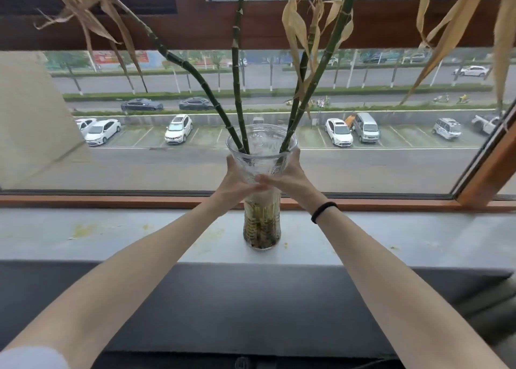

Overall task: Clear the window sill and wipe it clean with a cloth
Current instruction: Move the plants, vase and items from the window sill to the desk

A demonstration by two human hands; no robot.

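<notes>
Both arms reach forward, left hand (237,186) and right hand (289,177) clasped round the waist of the glass vase (262,226), thumbs meeting in front. The vase of bamboo stems (236,89) stands mid window sill (111,234), pale and yellow-specked, beneath a wide window (391,167).

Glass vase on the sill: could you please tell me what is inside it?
Green bamboo stalks stand in the glass vase, with roots and murky water at its base. The left hand and right hand grip its waist, hiding that stretch.
</notes>
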